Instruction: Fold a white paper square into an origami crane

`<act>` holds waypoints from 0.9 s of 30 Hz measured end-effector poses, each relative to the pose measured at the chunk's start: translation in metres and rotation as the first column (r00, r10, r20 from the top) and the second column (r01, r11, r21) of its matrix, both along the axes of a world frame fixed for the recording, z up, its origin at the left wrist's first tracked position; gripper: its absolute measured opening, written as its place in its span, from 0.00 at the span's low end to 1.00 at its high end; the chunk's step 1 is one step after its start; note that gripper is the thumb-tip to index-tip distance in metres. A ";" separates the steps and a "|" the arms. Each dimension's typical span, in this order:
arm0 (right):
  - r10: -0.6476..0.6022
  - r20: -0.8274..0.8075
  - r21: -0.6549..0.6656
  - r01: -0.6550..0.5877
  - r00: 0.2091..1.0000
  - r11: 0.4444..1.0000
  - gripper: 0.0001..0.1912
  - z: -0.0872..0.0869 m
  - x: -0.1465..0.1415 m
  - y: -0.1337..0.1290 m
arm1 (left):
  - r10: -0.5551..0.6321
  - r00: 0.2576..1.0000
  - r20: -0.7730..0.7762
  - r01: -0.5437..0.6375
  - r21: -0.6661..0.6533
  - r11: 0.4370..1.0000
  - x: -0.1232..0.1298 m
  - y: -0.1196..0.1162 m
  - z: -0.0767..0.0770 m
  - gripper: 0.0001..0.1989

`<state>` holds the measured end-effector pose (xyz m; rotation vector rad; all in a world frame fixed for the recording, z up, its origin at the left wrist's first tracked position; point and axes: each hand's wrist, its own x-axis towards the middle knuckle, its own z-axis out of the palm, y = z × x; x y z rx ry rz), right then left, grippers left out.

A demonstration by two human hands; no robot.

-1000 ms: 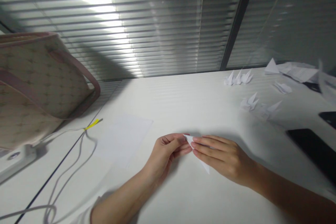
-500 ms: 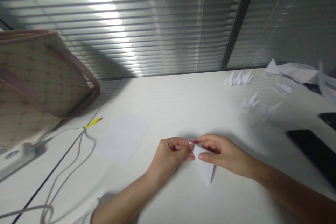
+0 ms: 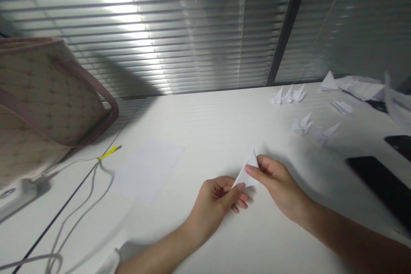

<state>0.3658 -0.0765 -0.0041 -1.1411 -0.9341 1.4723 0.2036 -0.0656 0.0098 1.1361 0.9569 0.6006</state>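
A small piece of folded white paper [image 3: 244, 176] is held just above the table, its narrow tip pointing away from me. My left hand [image 3: 221, 199] pinches its lower left corner between thumb and fingers. On the other side, my right hand [image 3: 278, 182] grips the upper right edge, thumb on top. A flat white sheet of paper [image 3: 149, 169] lies to the left of my hands. Beyond my right hand stand several folded paper cranes [image 3: 302, 124], with another row of paper cranes [image 3: 288, 95] farther back.
A patterned bag [image 3: 41, 98] stands at the left, by a power strip [image 3: 16, 199] and grey cables [image 3: 93, 188] with a yellow tie. Black phones [image 3: 380, 188] lie at the right. Loose papers [image 3: 362, 87] sit at the back right, before window blinds [image 3: 192, 30].
The folded paper has been turned: its point faced toward me and now faces away. My left hand has moved slightly down and right, and my right hand slightly up. The view has shifted a little.
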 end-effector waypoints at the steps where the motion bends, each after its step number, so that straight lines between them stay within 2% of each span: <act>1: 0.006 -0.008 0.003 -0.006 1.000 1.000 0.16 0.001 0.001 0.000 | 0.009 1.000 0.001 -0.009 -0.002 1.000 -0.001 0.000 0.000 0.15; 6: 0.064 0.006 -0.009 -0.064 0.998 0.998 0.16 -0.001 0.014 0.005 | -0.039 0.999 0.009 0.040 -0.035 0.999 -0.008 0.005 0.000 0.16; 10: 0.171 0.140 -0.042 -0.167 0.975 0.985 0.13 -0.006 0.027 0.008 | -0.039 0.999 0.013 0.040 -0.057 0.998 -0.012 0.010 0.001 0.14; 14: 0.236 0.224 0.045 -0.252 0.946 0.967 0.11 -0.005 0.030 0.007 | -0.010 1.000 0.019 0.010 -0.040 0.999 -0.015 0.015 0.001 0.14; 20: 0.126 0.452 0.298 -0.282 0.883 0.912 0.06 0.002 0.026 0.004 | -0.014 1.000 0.014 0.014 -0.018 1.000 -0.017 0.016 0.002 0.15; 27: 0.102 0.500 0.354 -0.310 0.860 0.883 0.07 0.003 0.026 0.002 | -0.017 1.000 0.007 0.017 -0.009 1.000 -0.016 0.015 0.002 0.14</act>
